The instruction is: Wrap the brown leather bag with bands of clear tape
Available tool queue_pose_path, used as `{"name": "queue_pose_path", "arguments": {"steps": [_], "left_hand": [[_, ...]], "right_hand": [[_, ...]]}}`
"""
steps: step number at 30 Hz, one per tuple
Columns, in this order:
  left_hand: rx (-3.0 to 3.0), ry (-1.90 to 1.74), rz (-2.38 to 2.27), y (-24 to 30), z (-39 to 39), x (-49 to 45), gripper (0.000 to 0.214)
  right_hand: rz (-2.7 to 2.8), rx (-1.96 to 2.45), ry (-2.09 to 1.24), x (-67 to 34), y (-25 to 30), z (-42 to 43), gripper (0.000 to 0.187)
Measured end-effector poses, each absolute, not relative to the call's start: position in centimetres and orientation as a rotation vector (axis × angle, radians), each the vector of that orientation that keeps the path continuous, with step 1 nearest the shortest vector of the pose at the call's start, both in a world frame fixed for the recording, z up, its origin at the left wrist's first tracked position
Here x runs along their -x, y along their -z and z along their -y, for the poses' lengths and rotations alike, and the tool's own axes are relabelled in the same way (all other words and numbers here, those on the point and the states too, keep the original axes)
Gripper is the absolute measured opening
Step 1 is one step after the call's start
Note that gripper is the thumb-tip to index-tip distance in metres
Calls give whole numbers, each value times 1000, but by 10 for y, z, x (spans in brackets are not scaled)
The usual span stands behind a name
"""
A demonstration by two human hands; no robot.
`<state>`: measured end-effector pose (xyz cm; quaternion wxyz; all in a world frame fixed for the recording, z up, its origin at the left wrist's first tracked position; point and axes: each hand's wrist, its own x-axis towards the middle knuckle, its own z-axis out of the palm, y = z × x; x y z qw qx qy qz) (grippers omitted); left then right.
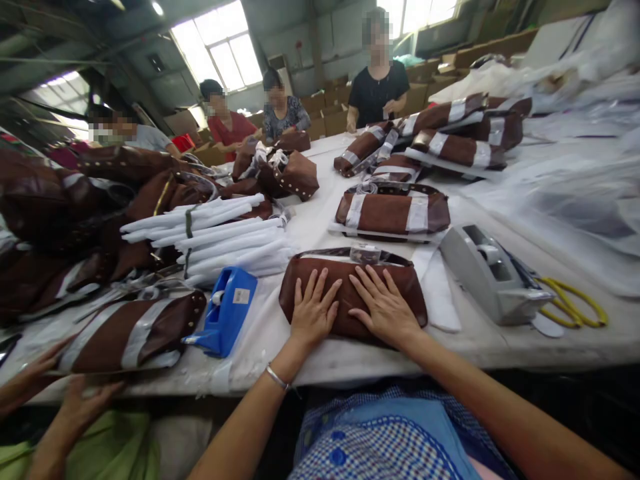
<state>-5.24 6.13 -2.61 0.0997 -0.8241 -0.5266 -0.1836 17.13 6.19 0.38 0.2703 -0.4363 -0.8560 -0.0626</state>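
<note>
A brown handbag [395, 267] lies on its side at the table's front edge, its strap and a clear wrapped piece along the far side. My left hand [314, 308] rests flat on the left half of the bag, fingers spread. On the right half lies my right hand [383, 303], palm down, fingers also apart. Neither hand grips anything. Just behind is another brown handbag [385, 212] with two pale wrapped bands around it. White padding [440, 297] sticks out beside the right end of the bag under my hands.
A grey tape dispenser [493, 273] and yellow-handled scissors [575, 303] lie to the right. On the left are a blue tape dispenser [231, 310], bundled white rolls [220, 233] and piled brown bags [45, 200]. A co-worker's hands [75, 400] touch a banded bag [133, 330]. Several people work across the table.
</note>
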Motion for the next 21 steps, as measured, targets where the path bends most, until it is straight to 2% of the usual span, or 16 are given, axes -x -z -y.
{"name": "queue_pose_path", "arguments": {"steps": [3,7,15,18,21], "left_hand": [[2436,567,1545,26,-62,52,52],[2427,571,1553,28,-59,52,51],[2393,680,1656,30,-53,48,47],[2423,945,1752,26,-32,44,43],[2218,1548,2056,30,10,35,34]], "right_hand": [[2371,1279,126,-167,31,-69,70],[2379,1219,126,-170,27,-61,65],[2538,944,95,-183,40,-14,67],[2488,927,147,-186,45,-13,64],[2468,892,196,-188,49,-16,58]]}}
